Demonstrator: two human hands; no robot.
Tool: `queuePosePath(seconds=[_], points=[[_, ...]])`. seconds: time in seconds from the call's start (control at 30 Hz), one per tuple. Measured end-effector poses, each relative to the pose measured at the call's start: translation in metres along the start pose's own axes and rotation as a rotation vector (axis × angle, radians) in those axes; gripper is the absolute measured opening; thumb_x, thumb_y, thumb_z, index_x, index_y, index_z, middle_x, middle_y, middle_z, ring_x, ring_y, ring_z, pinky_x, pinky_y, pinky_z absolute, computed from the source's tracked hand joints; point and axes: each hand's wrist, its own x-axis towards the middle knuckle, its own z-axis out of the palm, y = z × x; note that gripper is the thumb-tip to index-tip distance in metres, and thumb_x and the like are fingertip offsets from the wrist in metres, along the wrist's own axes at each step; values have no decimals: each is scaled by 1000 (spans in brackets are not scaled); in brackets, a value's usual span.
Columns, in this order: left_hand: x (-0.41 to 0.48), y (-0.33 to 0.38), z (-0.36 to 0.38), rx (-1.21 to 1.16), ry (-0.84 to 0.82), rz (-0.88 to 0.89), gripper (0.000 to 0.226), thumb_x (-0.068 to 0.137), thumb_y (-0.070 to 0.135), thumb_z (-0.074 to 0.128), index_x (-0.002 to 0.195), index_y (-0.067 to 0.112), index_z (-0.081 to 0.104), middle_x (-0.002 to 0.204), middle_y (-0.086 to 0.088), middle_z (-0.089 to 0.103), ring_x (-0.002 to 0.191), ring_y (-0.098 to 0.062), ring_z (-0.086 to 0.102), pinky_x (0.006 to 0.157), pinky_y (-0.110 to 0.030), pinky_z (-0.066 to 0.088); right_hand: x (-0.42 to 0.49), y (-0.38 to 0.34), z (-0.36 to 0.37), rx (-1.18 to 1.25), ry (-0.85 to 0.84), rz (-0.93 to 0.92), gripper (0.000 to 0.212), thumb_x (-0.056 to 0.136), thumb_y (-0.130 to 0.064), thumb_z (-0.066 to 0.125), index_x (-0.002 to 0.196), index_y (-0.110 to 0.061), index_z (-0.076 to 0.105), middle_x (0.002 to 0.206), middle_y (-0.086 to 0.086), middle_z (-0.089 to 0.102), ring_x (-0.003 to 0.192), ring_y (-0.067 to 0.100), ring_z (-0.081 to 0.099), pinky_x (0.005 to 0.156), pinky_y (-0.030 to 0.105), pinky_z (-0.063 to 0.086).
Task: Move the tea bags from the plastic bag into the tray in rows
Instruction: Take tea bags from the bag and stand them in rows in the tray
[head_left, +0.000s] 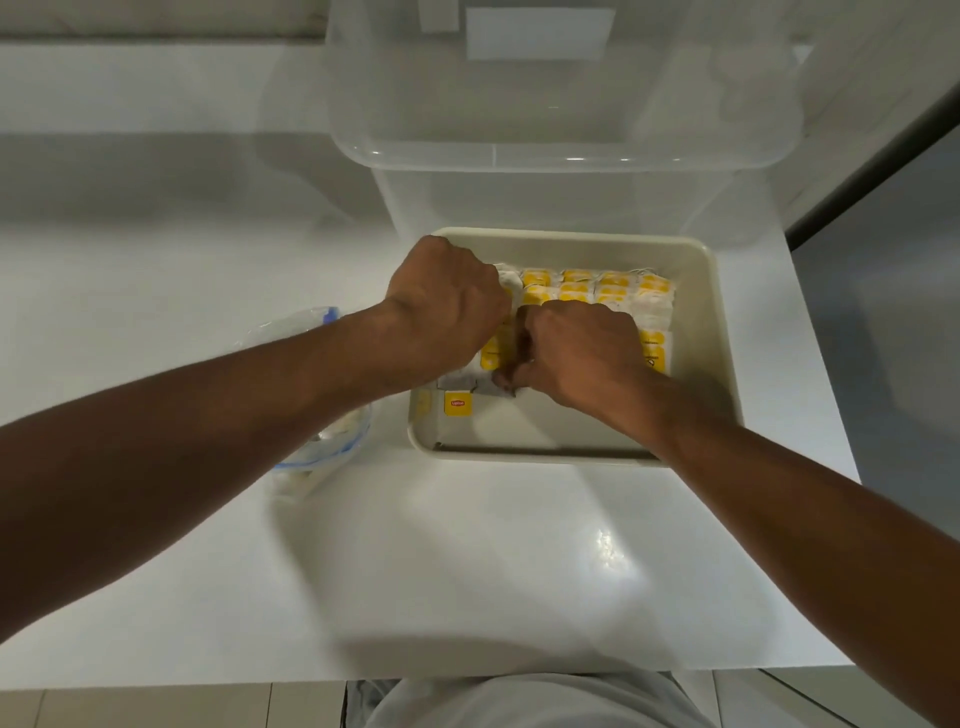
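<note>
Container: tray (722, 332), cream, standing on the bench (467, 561) just in front of a clear storage box (561, 130).
Contents: tea bags (597, 288) with yellow tags, packed upright in one full row along the far side. A second row is begun in front of it, largely hidden under both hands.
Stray item: yellow tag (457, 404), lying flat near the tray's near-left corner.
Source: plastic bag (322, 452), on the bench left of the tray, partly under the left forearm. Pale contents show inside, so it appears not yet emptied.
Left grip: left hand (447, 306), knuckles up, fingers curled down at the left end of the rows. Whether it holds anything cannot be told.
Right grip: right hand (582, 348), thumb and fingers curled round tea bags at the near edge of the second row.
Progress: about half done, by judgement. The near part of the tray floor is bare.
Remaining: complete the second row, lay further rows toward the near side, and clear the plastic bag.
</note>
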Motion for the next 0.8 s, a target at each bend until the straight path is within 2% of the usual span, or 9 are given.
queuePosePath(seconds=[0.07,0.23,0.3,0.4,0.47,0.53,0.67,0.8], points=[[-5,1,-4,-22,13,-10,16,94,34,62,87,23,52,85,4,52,95,-19,61,69,-33,34,-2,0,0,1,-3,10,48,71,-69,69,98,-30,63,93,-5,67,85,22,64,64,30,36],[-8,13,1,40,-34,-25,12,97,27,56,106,20,60,109,0,63,112,-23,53,75,-34,32,-6,-5,3,-43,-14,3,51,71,-69,70,103,-30,64,100,-4,67,90,25,64,66,30,35],[-7,15,5,60,-40,-37,13,98,20,54,108,18,61,110,-1,64,113,-24,52,75,-34,32,-7,-6,3,-33,-16,13,51,71,-70,68,102,-29,63,101,-4,66,90,25,63,66,31,35],[-10,12,6,9,12,-49,12,97,17,54,106,19,62,109,1,64,115,-24,50,74,-33,31,-11,-6,-2,15,-37,45,52,70,-75,67,94,-29,61,92,-6,64,78,21,57,64,30,37],[-17,6,2,-76,80,-56,14,97,19,53,108,19,60,107,1,63,116,-24,48,70,-32,31,-14,-6,-7,87,-38,32,52,71,-75,64,89,-27,61,87,-9,63,77,19,58,64,31,44],[-29,-3,-4,-204,149,-71,20,97,30,54,114,21,58,109,2,62,116,-24,48,68,-33,32,-20,-6,-11,211,-32,-15,44,75,-69,65,89,-27,63,88,-9,65,82,19,62,69,36,52],[-60,-23,4,-454,335,-154,23,88,46,60,105,29,59,100,7,63,102,-20,53,60,-29,38,-35,-14,-15,423,68,-61,29,79,-58,68,82,-29,64,84,-10,64,79,11,60,74,40,51],[-84,-40,32,-676,368,-174,23,86,52,61,102,35,59,97,12,63,97,-16,51,62,-28,37,-44,-35,-18,528,135,-39,21,80,-52,71,80,-33,63,86,-12,64,75,1,56,76,36,49]])
